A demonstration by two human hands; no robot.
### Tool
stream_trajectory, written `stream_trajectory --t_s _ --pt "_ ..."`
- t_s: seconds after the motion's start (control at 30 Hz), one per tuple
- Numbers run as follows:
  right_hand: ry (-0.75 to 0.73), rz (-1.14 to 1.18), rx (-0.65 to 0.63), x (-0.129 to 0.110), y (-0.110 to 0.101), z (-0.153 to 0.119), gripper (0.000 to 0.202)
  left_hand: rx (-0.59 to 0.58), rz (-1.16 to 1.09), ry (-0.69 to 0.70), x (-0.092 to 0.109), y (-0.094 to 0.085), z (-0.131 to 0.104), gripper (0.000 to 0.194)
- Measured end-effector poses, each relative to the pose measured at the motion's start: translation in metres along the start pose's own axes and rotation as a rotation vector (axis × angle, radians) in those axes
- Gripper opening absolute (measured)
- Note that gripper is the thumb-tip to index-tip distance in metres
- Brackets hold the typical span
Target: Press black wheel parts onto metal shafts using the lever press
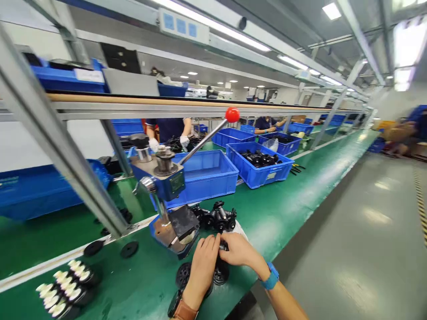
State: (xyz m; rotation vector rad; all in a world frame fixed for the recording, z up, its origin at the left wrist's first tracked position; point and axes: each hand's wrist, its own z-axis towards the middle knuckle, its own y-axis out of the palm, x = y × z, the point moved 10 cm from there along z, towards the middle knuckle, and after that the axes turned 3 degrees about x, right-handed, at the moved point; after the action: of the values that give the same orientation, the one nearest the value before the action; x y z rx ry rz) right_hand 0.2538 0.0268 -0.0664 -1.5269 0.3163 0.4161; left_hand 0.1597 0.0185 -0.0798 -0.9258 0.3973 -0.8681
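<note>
My left hand (204,262) and my right hand (239,250) meet near the front edge of the green bench. Their fingers close around a small black part with a metal shaft (223,246), mostly hidden by the fingers. Below them lie round black ribbed discs (183,274), partly covered by my left hand and wrist. Just beyond my fingertips is a pile of black parts with silvery shafts (218,217). To the left stands a blue hand press (167,182), its lever topped with a red ball (232,114).
Blue bins (210,178) line the far side; one bin (267,178) holds black parts. Black-and-cream pieces (63,289) stand at lower left, near flat black discs (129,249). A metal post (66,133) rises at left. Across the bench, a person's gloved hands (184,142) handle dark parts.
</note>
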Motion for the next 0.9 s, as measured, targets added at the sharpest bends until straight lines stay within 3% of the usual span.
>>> stream_trajectory --t_s 0.13,0.3,0.37,0.47,0.57,0.63,0.73,0.8,0.9 --pt "0.095 0.040 0.010 0.009 -0.009 -0.006 0.011 0.017 -0.008 0.028 -0.002 0.005 0.006 0.053" --pt "0.216 0.035 0.144 0.016 -0.025 -0.021 0.011 -0.007 0.023 -0.058 -0.005 0.007 0.009 0.056" --pt "0.310 0.022 0.223 0.032 -0.043 -0.031 0.011 -0.016 0.051 -0.149 -0.011 0.003 0.009 0.056" --pt "0.466 0.013 0.358 0.065 -0.081 -0.046 0.026 -0.041 0.051 -0.266 -0.020 -0.002 0.011 0.052" --pt "0.448 0.209 0.387 0.075 -0.100 -0.048 0.037 -0.105 -0.003 -0.325 -0.025 0.001 0.016 0.041" --pt "0.385 0.512 0.350 0.066 -0.094 -0.045 0.044 -0.089 -0.058 -0.377 -0.028 -0.002 0.018 0.038" --pt "0.354 0.880 0.249 0.040 -0.072 -0.039 0.059 0.092 -0.215 -0.388 -0.024 -0.032 0.017 0.053" --pt "0.352 0.959 0.192 0.020 -0.059 -0.033 0.062 0.197 -0.338 -0.309 -0.013 -0.059 0.015 0.062" --pt "0.236 0.954 0.181 -0.012 -0.057 -0.018 0.058 0.216 -0.514 -0.168 0.005 -0.090 0.011 0.055"
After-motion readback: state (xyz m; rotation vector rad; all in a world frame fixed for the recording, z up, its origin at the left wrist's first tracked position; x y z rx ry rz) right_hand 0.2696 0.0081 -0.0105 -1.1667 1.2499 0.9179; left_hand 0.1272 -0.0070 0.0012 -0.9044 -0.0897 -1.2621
